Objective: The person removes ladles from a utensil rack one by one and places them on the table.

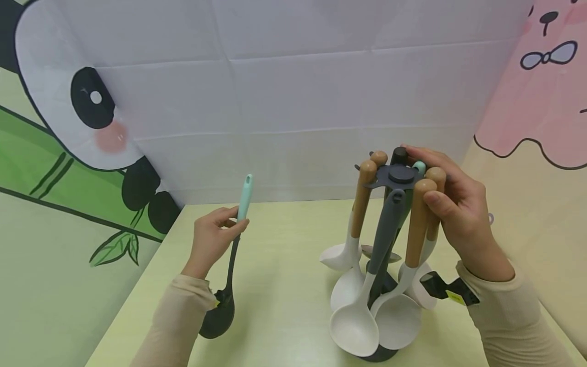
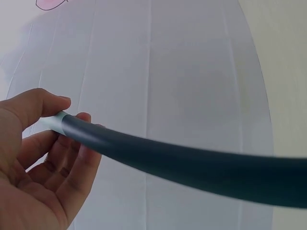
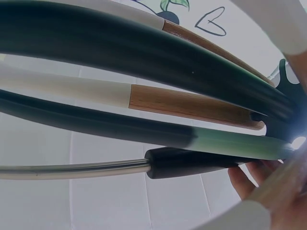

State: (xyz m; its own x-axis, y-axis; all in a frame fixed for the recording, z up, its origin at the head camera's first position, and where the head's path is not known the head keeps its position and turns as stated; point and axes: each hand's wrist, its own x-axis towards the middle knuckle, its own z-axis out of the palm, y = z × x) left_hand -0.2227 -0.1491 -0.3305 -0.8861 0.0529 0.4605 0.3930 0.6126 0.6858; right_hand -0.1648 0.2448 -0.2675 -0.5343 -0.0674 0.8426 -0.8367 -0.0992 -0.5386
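Note:
In the head view my left hand (image 1: 214, 232) pinches a black ladle (image 1: 221, 317) where its mint handle meets the dark shaft. The ladle hangs upright, bowl down and partly behind the wrist. The left wrist view shows thumb and fingertips on the ladle's shaft (image 2: 144, 148). My right hand (image 1: 463, 214) grips the top of a rotating utensil rack (image 1: 400, 175), thumb against a wooden handle (image 1: 421, 214), fingers reaching behind. White ladles and spoons hang around it, including a grey-handled white spoon (image 1: 354, 326). In the right wrist view, fingertips touch a black handle (image 3: 192, 165).
The rack's dark base (image 1: 378, 354) stands on a pale yellow table (image 1: 279, 265). A white wall covering (image 1: 293, 97) rises behind the table. Printed side panels with a panda (image 1: 91, 97) and a pink figure (image 1: 523, 112) flank it.

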